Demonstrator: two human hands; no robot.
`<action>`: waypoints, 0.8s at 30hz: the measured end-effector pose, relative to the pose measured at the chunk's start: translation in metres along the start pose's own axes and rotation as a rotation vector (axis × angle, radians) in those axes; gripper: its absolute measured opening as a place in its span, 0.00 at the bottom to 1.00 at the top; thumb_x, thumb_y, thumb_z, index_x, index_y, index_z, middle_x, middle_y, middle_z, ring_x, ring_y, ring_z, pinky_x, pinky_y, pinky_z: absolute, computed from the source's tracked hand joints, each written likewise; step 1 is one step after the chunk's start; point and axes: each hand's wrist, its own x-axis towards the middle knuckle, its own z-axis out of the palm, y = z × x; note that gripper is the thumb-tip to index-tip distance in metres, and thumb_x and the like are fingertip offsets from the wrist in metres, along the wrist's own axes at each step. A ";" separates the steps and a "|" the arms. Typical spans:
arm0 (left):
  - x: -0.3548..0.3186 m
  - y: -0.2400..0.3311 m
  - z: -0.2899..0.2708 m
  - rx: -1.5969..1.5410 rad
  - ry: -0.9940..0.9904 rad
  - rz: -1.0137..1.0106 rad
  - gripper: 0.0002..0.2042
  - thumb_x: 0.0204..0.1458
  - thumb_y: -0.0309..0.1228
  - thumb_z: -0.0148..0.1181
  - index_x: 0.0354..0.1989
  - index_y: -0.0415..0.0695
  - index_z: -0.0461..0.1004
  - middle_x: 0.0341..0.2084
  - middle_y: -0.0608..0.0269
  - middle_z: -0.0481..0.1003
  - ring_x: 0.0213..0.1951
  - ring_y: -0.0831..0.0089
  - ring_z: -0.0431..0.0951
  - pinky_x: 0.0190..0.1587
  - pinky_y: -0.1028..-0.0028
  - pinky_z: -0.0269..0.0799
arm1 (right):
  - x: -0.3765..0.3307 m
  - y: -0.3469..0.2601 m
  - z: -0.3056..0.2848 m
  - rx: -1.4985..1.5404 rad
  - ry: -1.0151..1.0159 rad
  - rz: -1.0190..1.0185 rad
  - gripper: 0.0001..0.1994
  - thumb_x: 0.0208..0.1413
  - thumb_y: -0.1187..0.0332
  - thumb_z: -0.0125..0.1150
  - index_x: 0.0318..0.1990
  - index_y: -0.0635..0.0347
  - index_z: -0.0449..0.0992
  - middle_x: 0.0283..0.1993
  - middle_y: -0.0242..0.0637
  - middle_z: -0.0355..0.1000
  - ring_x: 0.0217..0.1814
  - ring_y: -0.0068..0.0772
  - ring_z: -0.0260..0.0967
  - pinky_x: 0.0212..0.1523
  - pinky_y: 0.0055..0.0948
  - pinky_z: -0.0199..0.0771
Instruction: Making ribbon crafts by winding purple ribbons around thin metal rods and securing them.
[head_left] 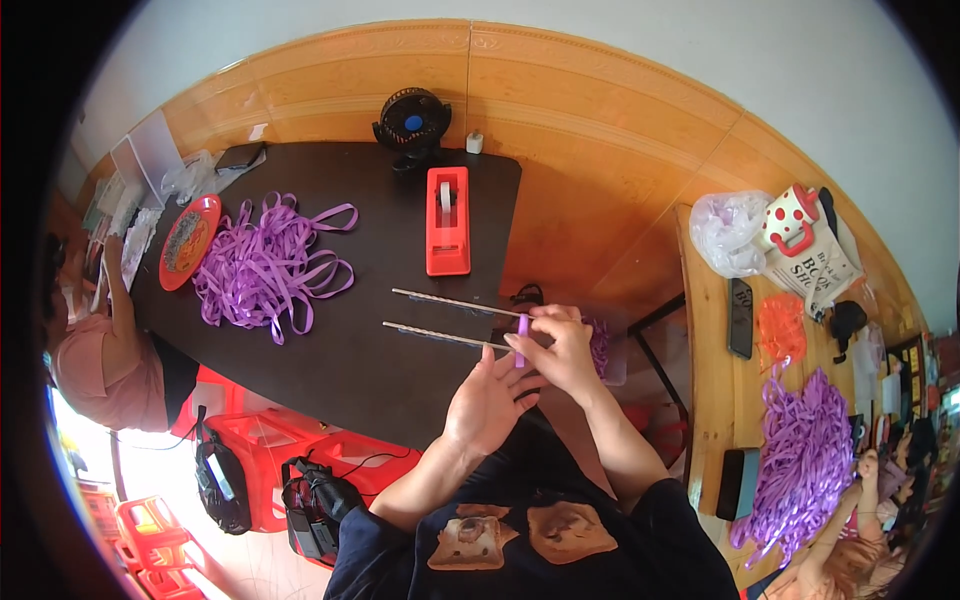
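My right hand pinches a short strip of purple ribbon at the near right edge of the dark table. My left hand sits just under it, fingers spread and touching the ribbon's lower end. Two thin sticks lie side by side on the table, their right ends reaching my fingers. A big heap of purple ribbon lies on the left half of the table. A red tape dispenser stands behind the sticks.
A small black fan stands at the table's far edge, a red plate at the left. Another person sits at the left. A wooden table at the right holds more purple ribbon, a phone and bags. Red stools stand below.
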 end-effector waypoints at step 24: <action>0.001 0.001 0.001 0.020 0.008 0.002 0.32 0.63 0.54 0.31 0.62 0.39 0.58 0.59 0.53 0.64 0.54 0.63 0.66 0.52 0.68 0.60 | -0.005 0.049 0.048 1.482 -0.647 0.535 0.09 0.56 0.67 0.60 0.37 0.64 0.75 0.42 0.32 0.71 0.43 0.23 0.68 0.44 0.23 0.69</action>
